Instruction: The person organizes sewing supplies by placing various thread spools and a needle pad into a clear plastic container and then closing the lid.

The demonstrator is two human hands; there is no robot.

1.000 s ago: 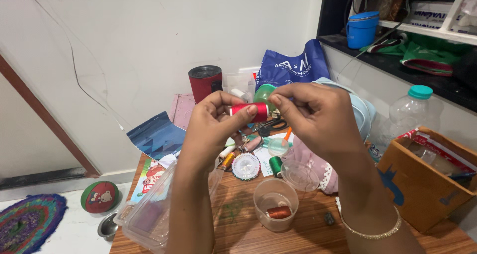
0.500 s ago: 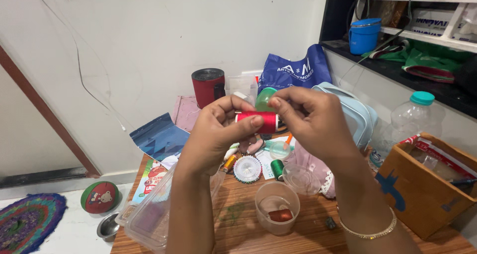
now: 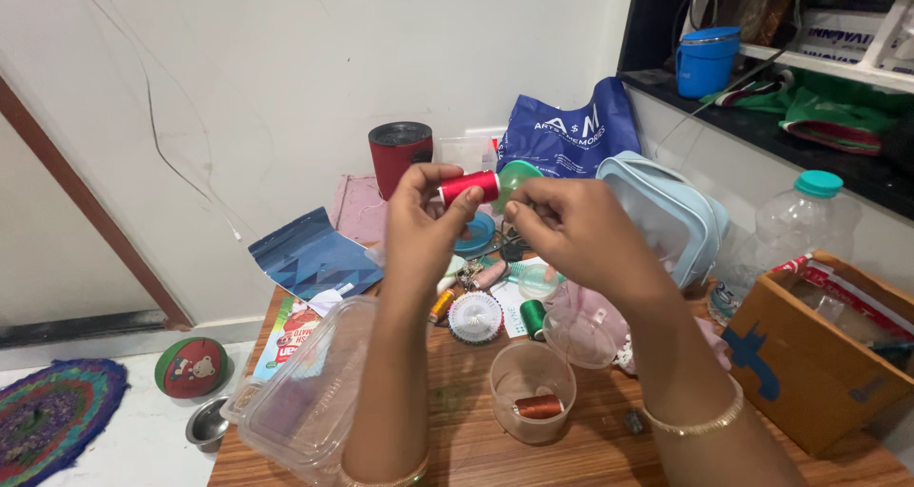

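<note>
Head view: left hand (image 3: 424,225) pinches red thread spool (image 3: 468,186).

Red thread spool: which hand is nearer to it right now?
Left. The left hand grips the red thread spool in its fingertips; the right hand is beside its end, fingertips apparently just short.

One head-worn camera looks forward and down from close above the grip, where both hands meet over the wooden table (image 3: 590,449), facing the white wall (image 3: 286,87) beyond.

Cluttered wooden table (image 3: 590,454): tubs, spools, pouches
</note>
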